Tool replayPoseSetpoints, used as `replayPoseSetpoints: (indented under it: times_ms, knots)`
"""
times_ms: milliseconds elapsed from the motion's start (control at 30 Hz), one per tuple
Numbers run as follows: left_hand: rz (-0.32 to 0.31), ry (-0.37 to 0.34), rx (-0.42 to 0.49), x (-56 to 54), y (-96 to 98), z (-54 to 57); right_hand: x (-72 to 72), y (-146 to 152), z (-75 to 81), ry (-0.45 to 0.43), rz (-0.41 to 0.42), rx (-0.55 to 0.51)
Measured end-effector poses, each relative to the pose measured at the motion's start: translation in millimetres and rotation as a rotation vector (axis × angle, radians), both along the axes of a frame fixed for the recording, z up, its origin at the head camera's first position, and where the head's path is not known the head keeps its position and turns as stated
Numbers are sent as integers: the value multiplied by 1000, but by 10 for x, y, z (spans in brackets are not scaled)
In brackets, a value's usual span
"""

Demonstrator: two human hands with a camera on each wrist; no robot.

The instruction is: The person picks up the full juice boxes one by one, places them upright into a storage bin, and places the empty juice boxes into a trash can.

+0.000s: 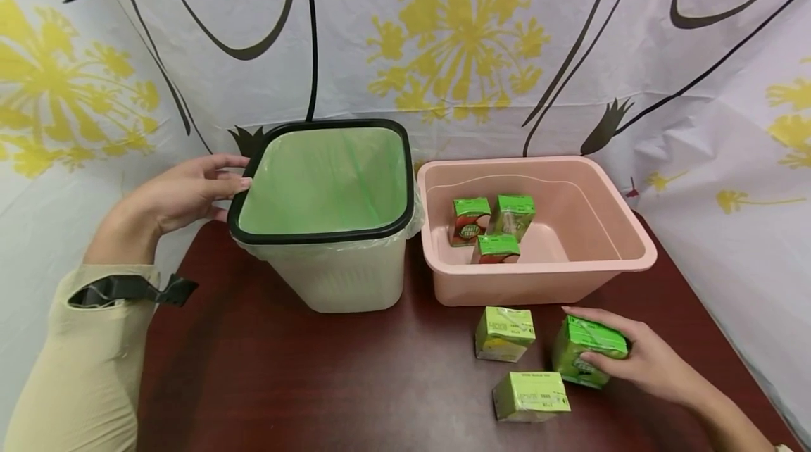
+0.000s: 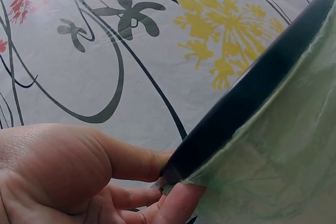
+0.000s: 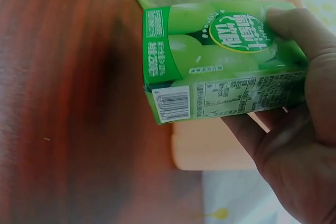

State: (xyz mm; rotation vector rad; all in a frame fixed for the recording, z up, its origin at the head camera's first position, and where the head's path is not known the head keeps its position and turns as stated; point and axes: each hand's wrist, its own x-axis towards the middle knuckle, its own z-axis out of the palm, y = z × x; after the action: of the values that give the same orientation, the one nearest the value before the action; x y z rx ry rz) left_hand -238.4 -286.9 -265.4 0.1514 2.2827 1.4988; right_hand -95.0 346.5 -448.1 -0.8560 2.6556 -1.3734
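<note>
At the left, a whitish bin (image 1: 342, 276) with a black rim is lined with a green translucent bag (image 1: 329, 177). My left hand (image 1: 190, 191) pinches the rim's left side; in the left wrist view the thumb and fingers meet at the black rim (image 2: 247, 93). My right hand (image 1: 652, 353) grips a green grape juice box (image 1: 586, 353) between thumb and fingers. In the right wrist view this juice box (image 3: 226, 61) shows its printed front and a barcode. Beside it are two yellow-green juice boxes, one nearer the tub (image 1: 505, 334) and one nearer me (image 1: 531, 396).
A pink tub (image 1: 538, 286) stands right of the bin. Inside are a red-and-green juice box (image 1: 470, 221), a green one (image 1: 513, 216) and another red-and-green one (image 1: 496, 249). A patterned curtain (image 1: 469, 86) hangs behind the dark red table (image 1: 329, 381).
</note>
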Motion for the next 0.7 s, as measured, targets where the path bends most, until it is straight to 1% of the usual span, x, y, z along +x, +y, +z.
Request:
replayPoseSetpoints:
  times_ms: [200, 333, 400, 533, 600, 700]
  knots:
    - [-3, -8, 6, 0, -7, 17, 41, -12, 290, 58, -21, 63]
    - [-4, -5, 2, 4, -7, 15, 42, -3, 503, 106, -3, 98]
    - [-2, -7, 5, 5, -10, 12, 21, 0, 616, 150, 9, 116]
    - [-3, -8, 13, 0, -16, 8, -50, -18, 845, 252, 3, 129]
    - [-4, -7, 14, -5, -17, 6, -84, -48, 957, 269, -13, 121]
    - [-5, -7, 14, -8, -19, -1, -147, -121, 1110, 283, -10, 105]
